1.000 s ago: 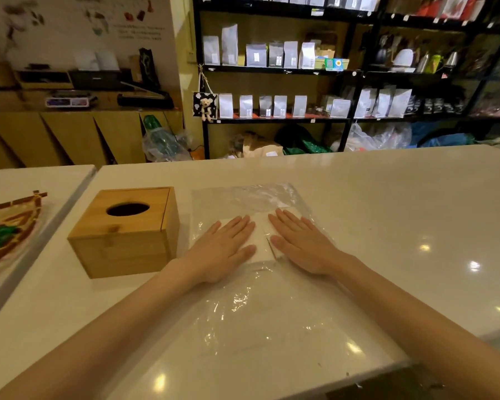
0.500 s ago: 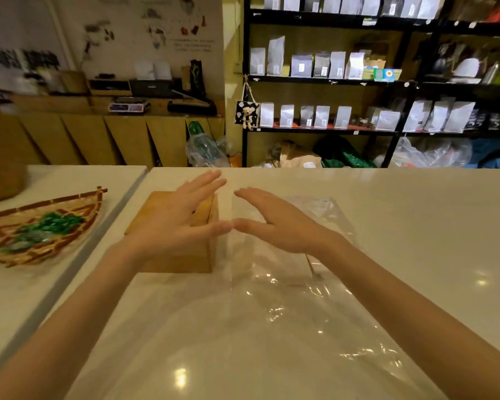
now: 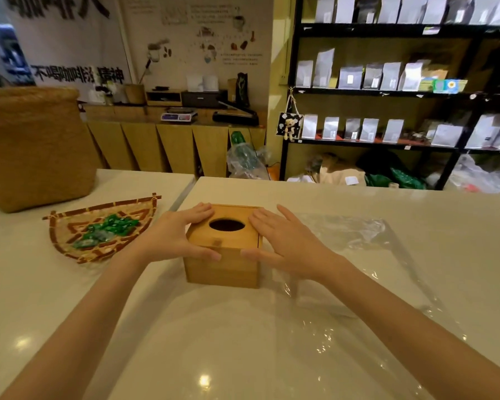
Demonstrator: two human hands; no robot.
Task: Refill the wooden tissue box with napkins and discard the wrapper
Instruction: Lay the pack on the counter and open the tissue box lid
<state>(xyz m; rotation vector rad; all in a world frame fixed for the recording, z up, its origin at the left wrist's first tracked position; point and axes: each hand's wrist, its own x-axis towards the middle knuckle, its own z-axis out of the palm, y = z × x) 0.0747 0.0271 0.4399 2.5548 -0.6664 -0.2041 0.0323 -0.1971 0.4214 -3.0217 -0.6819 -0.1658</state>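
Note:
A wooden tissue box (image 3: 223, 267) with a dark oval hole in its lid stands on the white counter (image 3: 243, 356). My left hand (image 3: 179, 238) grips its left side, fingers over the lid, thumb on the front. My right hand (image 3: 283, 243) holds its right side the same way. A clear plastic wrapper (image 3: 358, 255) lies flat on the counter to the right of the box and under my right forearm. The napkins are hidden from view.
A woven bamboo tray (image 3: 70, 243) with green wrapped candies lies left of the box on a neighbouring counter. A tall woven basket (image 3: 32, 151) stands at the far left. Black shelves (image 3: 387, 93) with pouches stand behind the counter.
Both hands left the napkins and wrapper, rose, and moved left onto the wooden box, one on each side. The view turned left.

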